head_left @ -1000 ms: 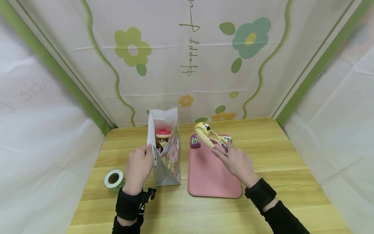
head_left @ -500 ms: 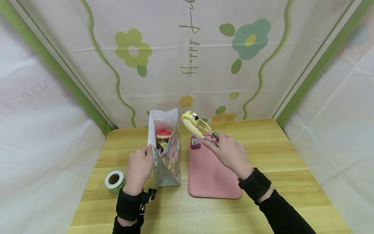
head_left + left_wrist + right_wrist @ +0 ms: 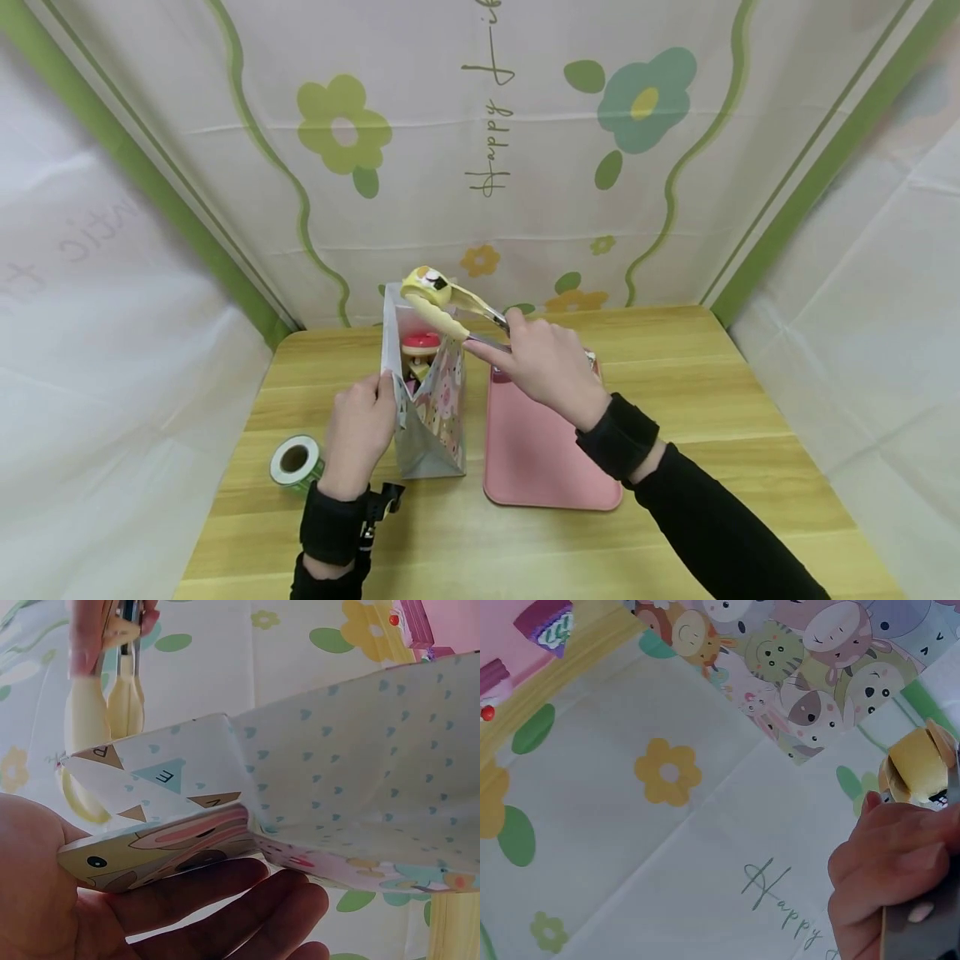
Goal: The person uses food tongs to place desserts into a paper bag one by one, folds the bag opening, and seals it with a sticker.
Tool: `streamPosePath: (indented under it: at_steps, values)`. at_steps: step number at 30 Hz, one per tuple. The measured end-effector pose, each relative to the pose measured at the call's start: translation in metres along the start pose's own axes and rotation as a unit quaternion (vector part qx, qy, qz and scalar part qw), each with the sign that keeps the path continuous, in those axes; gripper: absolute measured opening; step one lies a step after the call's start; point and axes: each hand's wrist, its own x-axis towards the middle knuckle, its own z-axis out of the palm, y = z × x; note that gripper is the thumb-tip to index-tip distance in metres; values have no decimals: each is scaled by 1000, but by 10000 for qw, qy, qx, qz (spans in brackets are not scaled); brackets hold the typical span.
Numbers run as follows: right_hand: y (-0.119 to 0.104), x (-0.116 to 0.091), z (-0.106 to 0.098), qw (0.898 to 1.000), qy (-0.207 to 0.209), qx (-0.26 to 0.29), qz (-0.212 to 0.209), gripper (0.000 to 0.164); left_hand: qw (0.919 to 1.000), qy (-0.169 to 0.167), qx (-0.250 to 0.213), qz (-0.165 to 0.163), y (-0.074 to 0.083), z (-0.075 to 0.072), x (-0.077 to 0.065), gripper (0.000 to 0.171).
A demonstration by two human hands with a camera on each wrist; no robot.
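Note:
My left hand (image 3: 363, 425) grips the near left edge of an upright paper bag (image 3: 447, 396) with cartoon animals printed on it, its thumb and fingers on either side of the wall in the left wrist view. Inside the bag lie toy foods, among them a red-topped one (image 3: 422, 342). In my right hand (image 3: 551, 362) is a pair of tongs (image 3: 438, 319) with cream tips and metal arms. Between the tips sits a small yellow toy cake (image 3: 427, 285) with white and dark topping, over the far part of the bag's mouth in the head view.
A pink tray (image 3: 551, 458) lies right of the bag. At its far end are toy cake slices, a purple one (image 3: 546, 626) and a pink one (image 3: 416, 622). Left of the bag stands a roll of green labels (image 3: 295, 460). A printed cloth (image 3: 420, 183) rises behind the table.
My right hand has carried the tongs and yellow toy cake left and up, from over the tray to over the bag. The left hand keeps its grip on the bag.

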Motion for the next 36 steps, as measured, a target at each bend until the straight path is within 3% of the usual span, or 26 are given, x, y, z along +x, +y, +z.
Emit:
streamPosePath:
  at_steps: [10, 19, 29, 36]
  values:
    - [-7, 15, -1, 9957, -383, -768, -345, 71, 10000, -31, -30, -10, 0, 0, 1, 46]
    - [-11, 20, -7, 9851, -371, -1563, -611, 68, 10000, 9, -62, -22, 0, 1, 1, 46]
    - [-14, 17, -20, 9762, -294, -1896, -1017, 65, 10000, 45, 32, 30, 0, 3, 1, 48]
    - [-16, 16, -24, 9754, -390, -1914, -1022, 65, 9999, 67, 68, 101, 1, 5, 1, 48]
